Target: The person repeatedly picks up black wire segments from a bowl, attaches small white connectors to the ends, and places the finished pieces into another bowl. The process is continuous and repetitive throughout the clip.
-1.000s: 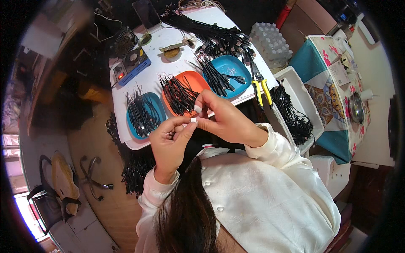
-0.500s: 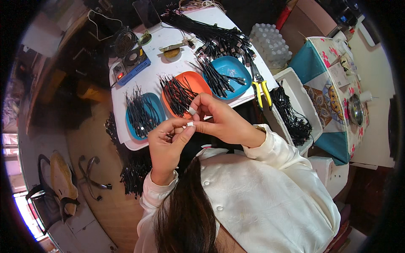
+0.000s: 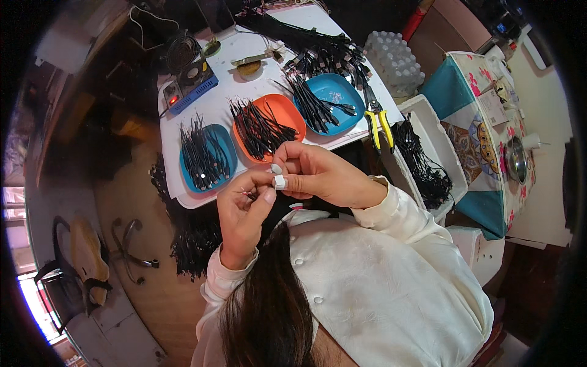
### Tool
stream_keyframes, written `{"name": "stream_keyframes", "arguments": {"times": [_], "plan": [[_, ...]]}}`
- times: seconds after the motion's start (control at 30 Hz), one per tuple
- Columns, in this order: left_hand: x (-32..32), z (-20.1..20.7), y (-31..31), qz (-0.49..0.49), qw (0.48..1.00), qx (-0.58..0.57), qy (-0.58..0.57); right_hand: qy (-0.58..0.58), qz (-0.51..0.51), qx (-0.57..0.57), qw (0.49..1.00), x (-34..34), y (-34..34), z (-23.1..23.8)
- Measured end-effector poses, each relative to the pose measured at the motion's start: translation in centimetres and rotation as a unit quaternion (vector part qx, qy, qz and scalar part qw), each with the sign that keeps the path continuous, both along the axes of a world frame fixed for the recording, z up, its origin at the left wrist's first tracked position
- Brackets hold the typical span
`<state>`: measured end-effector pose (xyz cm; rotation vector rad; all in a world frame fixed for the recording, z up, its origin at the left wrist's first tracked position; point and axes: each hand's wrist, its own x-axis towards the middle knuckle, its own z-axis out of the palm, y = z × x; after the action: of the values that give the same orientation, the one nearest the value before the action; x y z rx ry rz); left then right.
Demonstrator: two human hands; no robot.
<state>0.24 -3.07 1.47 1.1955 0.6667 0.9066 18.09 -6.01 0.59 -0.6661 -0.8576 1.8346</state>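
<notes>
My left hand (image 3: 239,211) is closed in a pinch. A short bit of thin cable with reddish wire ends (image 3: 249,194) shows between its thumb and fingers; the rest is hidden. Touching it at the fingertips is my right hand (image 3: 330,177), thumb and forefinger also closed. White wraps (image 3: 280,182) cover the tips of the right thumb and forefinger. Whatever the right fingers hold is hidden. Just beyond the hands stand an orange tray (image 3: 298,114) and a blue tray (image 3: 227,137), both with black cables laid across them. Another blue tray (image 3: 345,92) also bears black cables.
Yellow-handled pliers (image 3: 379,125) lie at the white table's (image 3: 275,76) right edge. A blue soldering station (image 3: 192,92) sits at the far left. More cables (image 3: 318,52) are heaped at the back. A white foam box (image 3: 449,144) of cables stands to the right.
My right thumb has turned, so its white wrap shows more fully. Reddish wire ends now show at my left fingers. The trays sit slightly higher in view.
</notes>
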Motion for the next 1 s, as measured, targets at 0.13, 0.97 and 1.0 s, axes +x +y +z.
{"name": "stream_keyframes", "arguments": {"times": [0.13,0.97,1.0], "plan": [[-0.1,0.2,-1.1,0.002,1.000,-0.010,0.026,-0.027,-0.051,0.033,0.998,-0.5,-1.0,-0.3],[0.1,-1.0,-5.1,-0.018,0.999,0.023,0.032,-0.060,-0.054,0.069,0.994,0.0,-5.1,-2.3],[0.2,-1.2,-5.1,-0.017,0.999,0.030,0.030,-0.053,-0.054,0.068,0.995,-0.1,-5.1,-2.4]]}}
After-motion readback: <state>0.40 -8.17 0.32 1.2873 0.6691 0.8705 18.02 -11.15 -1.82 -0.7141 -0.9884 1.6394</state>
